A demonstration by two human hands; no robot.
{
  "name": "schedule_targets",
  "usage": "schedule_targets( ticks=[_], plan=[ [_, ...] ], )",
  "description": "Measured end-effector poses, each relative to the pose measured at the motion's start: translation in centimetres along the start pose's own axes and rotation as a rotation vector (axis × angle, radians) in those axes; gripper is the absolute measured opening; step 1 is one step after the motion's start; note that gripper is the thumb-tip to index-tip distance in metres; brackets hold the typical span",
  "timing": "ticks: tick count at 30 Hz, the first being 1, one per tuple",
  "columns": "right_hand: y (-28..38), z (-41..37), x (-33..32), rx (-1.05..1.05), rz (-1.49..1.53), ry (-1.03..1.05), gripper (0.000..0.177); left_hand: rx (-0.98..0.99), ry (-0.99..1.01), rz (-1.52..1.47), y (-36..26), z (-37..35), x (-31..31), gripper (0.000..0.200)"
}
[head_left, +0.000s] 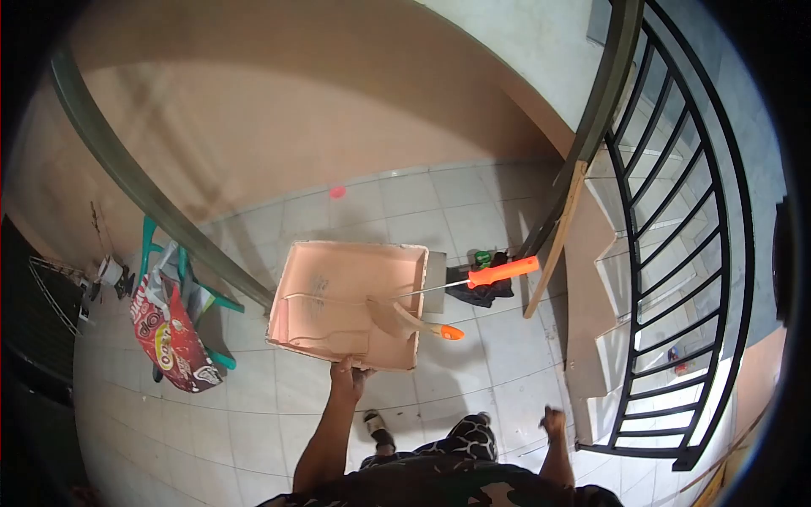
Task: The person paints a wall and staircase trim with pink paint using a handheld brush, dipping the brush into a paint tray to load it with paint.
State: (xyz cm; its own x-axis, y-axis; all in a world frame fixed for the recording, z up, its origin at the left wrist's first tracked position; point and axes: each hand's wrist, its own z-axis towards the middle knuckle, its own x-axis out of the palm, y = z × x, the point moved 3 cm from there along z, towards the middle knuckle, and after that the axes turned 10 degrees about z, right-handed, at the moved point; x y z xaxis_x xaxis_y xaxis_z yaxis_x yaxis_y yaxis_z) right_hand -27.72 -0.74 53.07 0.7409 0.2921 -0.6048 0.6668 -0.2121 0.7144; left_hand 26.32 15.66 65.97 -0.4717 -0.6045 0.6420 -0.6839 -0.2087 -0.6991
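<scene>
Above the tiled floor (253,422), a peach-coated paint tray (338,296), left hand (351,373) tight on its near rim, orange-handled roller (503,271) across it.

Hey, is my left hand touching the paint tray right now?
Touching. The head view shows the left hand gripping the near edge of the paint tray, fingers wrapped onto its rim.

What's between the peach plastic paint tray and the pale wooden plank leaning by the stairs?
In the head view, the roller's orange handle juts from the tray there, above a crumpled dark cloth on the floor tiles.
</scene>
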Motion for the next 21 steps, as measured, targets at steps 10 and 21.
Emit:
schedule_targets(
  ticks=[10,21],
  plan=[
    [30.8,-3.4,14.6,-0.483,0.031,0.223,0.013,0.067,-0.211,0.072,-9.3,-3.0,-7.6,0.048],
    [56.9,-12.0,7.6,-1.065,0.272,-0.16,0.008,0.102,-0.193,0.016,-14.4,-4.1,-13.4,0.06]
  ],
)
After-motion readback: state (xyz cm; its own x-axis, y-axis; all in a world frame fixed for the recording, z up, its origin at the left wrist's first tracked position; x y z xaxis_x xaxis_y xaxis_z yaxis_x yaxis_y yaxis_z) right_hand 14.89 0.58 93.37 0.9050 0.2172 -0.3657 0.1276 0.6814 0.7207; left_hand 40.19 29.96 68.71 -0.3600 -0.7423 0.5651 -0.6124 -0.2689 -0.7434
